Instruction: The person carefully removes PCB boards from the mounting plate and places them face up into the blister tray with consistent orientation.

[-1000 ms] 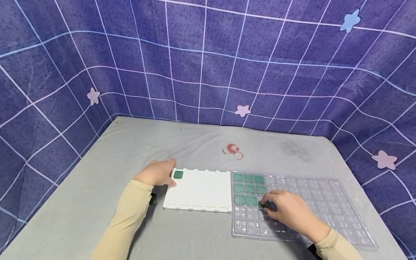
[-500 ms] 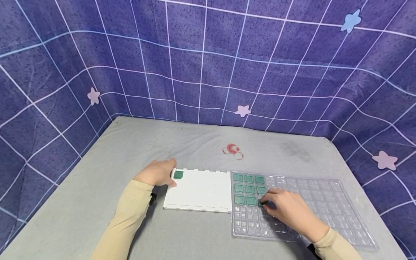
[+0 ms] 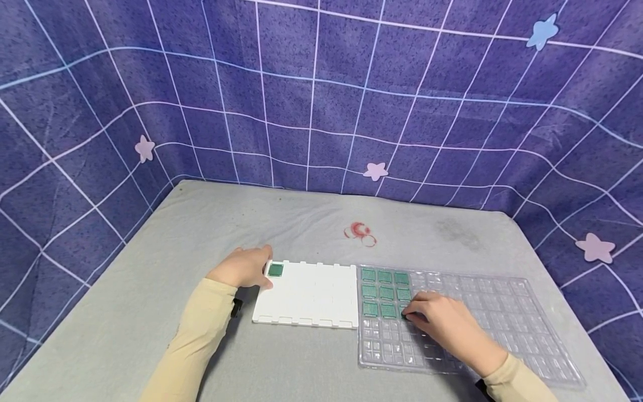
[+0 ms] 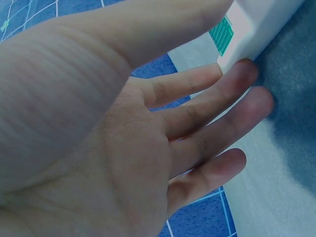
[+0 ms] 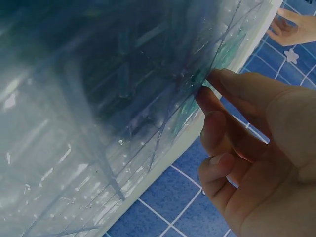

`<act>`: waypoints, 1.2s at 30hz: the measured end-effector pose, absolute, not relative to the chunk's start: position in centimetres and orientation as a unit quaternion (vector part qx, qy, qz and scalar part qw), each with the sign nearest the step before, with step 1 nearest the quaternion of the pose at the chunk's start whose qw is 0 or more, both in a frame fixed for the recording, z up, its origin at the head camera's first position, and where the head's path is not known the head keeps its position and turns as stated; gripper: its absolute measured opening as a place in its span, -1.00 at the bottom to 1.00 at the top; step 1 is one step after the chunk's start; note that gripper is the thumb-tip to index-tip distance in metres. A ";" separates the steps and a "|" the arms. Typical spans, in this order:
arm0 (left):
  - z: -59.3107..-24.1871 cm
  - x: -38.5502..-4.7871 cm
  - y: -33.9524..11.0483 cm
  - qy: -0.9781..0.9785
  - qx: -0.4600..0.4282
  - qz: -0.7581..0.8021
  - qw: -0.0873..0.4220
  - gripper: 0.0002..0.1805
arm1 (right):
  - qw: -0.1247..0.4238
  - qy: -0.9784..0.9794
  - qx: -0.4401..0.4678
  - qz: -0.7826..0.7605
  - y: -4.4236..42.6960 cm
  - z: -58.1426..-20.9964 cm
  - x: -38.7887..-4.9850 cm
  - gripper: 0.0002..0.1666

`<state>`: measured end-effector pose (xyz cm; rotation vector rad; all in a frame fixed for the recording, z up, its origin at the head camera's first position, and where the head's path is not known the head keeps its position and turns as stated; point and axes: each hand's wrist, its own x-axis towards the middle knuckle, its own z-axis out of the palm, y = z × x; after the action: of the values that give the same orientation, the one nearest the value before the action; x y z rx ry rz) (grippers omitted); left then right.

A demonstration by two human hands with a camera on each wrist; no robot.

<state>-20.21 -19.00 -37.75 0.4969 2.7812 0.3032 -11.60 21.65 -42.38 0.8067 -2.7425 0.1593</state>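
Observation:
A flat white tray (image 3: 311,293) holds one green square chip (image 3: 276,270) in its back left corner. My left hand (image 3: 246,267) touches the tray's left end, its fingers fairly straight; in the left wrist view the thumb reaches over the tray's top and a fingertip meets its corner. Abutting on the right is a clear plastic tray (image 3: 482,304) of small pockets. Several green chips (image 3: 386,293) sit in its left columns. My right hand (image 3: 442,318) pinches a chip (image 3: 404,314) between thumb and forefinger in the third row; the fingertips hide most of it.
A grey cloth (image 3: 296,363) covers the table, with red ring marks (image 3: 359,233) behind the trays. A blue grid-patterned curtain (image 3: 301,111) with star shapes surrounds the back and sides.
My right fingertips have shifted slightly back and left, and the chip in them has lowered nearer its pocket. The left hand and both trays have stayed put.

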 end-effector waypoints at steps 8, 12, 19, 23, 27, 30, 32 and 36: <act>-37.7 -20.2 -18.9 0.968 0.171 0.106 0.149 -0.53 | 0.145 -0.947 0.282 0.056 21.4 -42.3 -11.6 -0.76; -37.6 -20.1 -18.9 0.968 0.171 0.107 0.151 -0.53 | 0.143 -0.949 0.277 0.058 21.3 -42.2 -11.6 -0.75; -37.6 -20.1 -19.0 0.967 0.174 0.107 0.150 -0.53 | 0.141 -0.950 0.273 0.059 21.1 -42.1 -11.5 -0.76; -37.7 -20.2 -19.0 0.967 0.173 0.109 0.153 -0.52 | 0.143 -0.950 0.271 0.057 21.0 -42.1 -11.5 -0.75; -37.8 -20.1 -19.0 0.967 0.169 0.111 0.155 -0.52 | 0.154 -0.947 0.275 0.055 20.9 -42.1 -11.5 -0.72; -37.7 -20.1 -19.0 0.967 0.171 0.108 0.154 -0.53 | 0.161 -0.945 0.279 0.053 20.7 -42.0 -11.6 -0.70; -37.7 -20.1 -19.0 0.967 0.171 0.107 0.154 -0.52 | 0.162 -0.945 0.280 0.055 20.6 -42.0 -11.8 -0.71; -37.7 -20.1 -19.1 0.967 0.173 0.108 0.153 -0.51 | 0.161 -0.943 0.284 0.059 20.1 -41.8 -12.0 -0.73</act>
<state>-20.11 -19.10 -37.70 0.4966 2.7736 0.3095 -11.97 20.14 -41.84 0.8100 -2.6934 0.1682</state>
